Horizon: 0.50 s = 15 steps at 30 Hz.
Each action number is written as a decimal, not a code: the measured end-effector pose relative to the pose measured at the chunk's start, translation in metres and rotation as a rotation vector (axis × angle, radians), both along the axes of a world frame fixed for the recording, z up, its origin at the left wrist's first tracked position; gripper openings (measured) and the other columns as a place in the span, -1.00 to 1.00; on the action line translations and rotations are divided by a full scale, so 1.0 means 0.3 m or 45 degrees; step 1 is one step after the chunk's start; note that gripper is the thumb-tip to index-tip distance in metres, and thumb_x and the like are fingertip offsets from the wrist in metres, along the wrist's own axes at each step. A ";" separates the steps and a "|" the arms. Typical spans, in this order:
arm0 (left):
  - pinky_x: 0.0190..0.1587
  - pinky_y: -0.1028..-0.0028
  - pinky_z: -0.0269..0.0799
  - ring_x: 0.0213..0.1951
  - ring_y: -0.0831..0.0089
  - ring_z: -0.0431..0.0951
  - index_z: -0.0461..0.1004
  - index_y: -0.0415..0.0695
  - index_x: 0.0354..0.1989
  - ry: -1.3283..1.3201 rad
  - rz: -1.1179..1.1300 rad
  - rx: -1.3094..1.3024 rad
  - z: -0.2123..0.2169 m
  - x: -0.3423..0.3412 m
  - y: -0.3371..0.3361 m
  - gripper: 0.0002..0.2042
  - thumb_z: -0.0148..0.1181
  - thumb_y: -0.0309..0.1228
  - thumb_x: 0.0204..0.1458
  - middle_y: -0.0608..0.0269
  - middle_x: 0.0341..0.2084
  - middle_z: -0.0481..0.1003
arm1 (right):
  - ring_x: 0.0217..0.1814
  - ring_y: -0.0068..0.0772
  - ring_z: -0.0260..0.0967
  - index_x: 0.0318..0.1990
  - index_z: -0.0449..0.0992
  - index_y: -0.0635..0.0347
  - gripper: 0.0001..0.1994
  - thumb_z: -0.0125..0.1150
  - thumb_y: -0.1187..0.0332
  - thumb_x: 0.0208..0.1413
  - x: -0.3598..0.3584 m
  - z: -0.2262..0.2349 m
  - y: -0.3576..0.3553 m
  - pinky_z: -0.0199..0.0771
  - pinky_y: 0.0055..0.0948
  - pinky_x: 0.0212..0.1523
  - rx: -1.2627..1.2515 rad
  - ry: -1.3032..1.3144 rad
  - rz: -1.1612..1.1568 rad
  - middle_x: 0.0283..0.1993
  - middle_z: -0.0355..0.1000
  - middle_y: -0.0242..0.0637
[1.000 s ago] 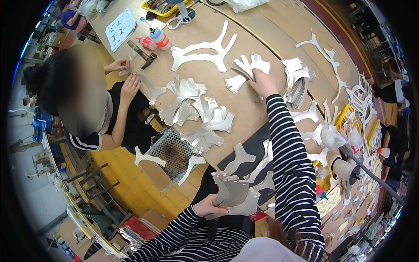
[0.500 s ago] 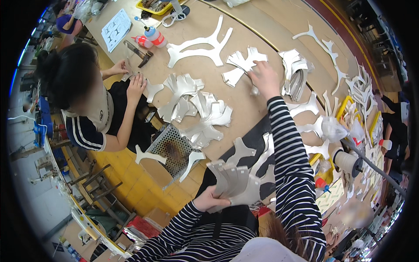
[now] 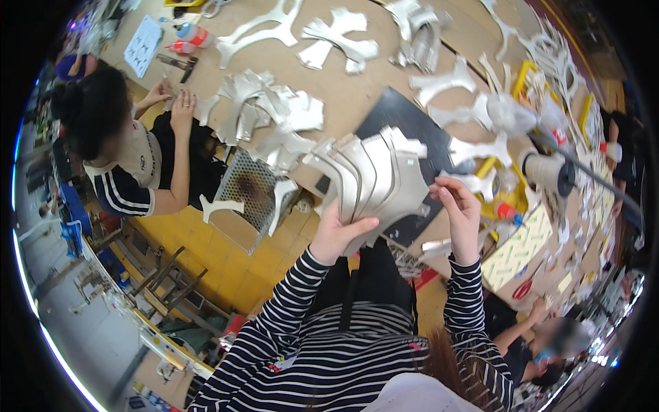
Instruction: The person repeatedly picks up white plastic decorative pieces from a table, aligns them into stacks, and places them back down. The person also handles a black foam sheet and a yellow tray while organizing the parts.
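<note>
A fanned stack of flat, silver-grey cut pieces (image 3: pixel 374 175), which look like leather or sheet material, is held up over a black mat (image 3: pixel 398 118). My left hand (image 3: pixel 338 232) grips the stack at its lower left, thumb across the front. Close to the stack's right edge is my right hand (image 3: pixel 458 209), its fingers bent and slightly apart, with nothing seen in them. Part of the mat is hidden behind the stack. Beyond it on the table lie a crossed pile of similar silver pieces (image 3: pixel 340 40) and a larger heap (image 3: pixel 295 106).
At the left a co-worker (image 3: pixel 130 151) handles a small piece near a hammer (image 3: pixel 180 65) and red-labelled bottles (image 3: pixel 194 34). A perforated metal box (image 3: pixel 244 182) stands at the table's left edge. White branched pieces (image 3: pixel 446 81), a thread spool (image 3: pixel 547 172) and yellow trays are on the right.
My right hand has come back from the crossed pile on the table to beside the stack. My left hand has raised the stack farther forward. The view has shifted.
</note>
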State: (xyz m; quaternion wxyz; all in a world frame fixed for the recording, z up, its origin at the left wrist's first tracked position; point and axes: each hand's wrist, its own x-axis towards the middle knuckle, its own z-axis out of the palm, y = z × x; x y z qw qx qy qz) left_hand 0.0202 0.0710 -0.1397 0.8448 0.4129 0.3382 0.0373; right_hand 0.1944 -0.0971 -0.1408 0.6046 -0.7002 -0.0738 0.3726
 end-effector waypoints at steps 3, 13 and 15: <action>0.02 0.49 0.37 -0.07 0.53 0.46 0.30 -0.26 0.06 0.056 -0.087 0.014 0.017 0.025 -0.087 -0.52 0.32 -0.58 -0.07 0.24 -0.10 0.47 | -0.17 -0.60 0.36 0.00 0.43 0.38 -0.75 0.03 0.43 0.24 -0.069 0.014 -0.085 0.35 -0.59 -0.06 0.098 0.123 -0.168 -0.19 0.48 -0.30; -0.03 0.50 0.41 -0.12 0.53 0.48 0.33 -0.27 0.04 0.139 -0.284 0.117 0.015 0.028 -0.288 -0.53 0.34 -0.58 -0.09 0.25 -0.13 0.48 | -0.23 -0.67 0.35 -0.12 0.46 0.36 -0.77 0.24 0.59 0.04 -0.163 0.013 -0.247 0.34 -0.67 -0.17 0.144 0.085 -0.433 -0.27 0.45 -0.41; -0.04 0.51 0.40 -0.12 0.53 0.48 0.34 -0.27 0.04 0.152 -0.224 0.095 0.001 0.006 -0.322 -0.54 0.31 -0.60 -0.08 0.26 -0.14 0.48 | -0.25 -0.67 0.35 -0.13 0.48 0.34 -0.77 0.26 0.57 0.03 -0.196 -0.006 -0.277 0.34 -0.66 -0.19 0.031 -0.024 -0.432 -0.30 0.45 -0.42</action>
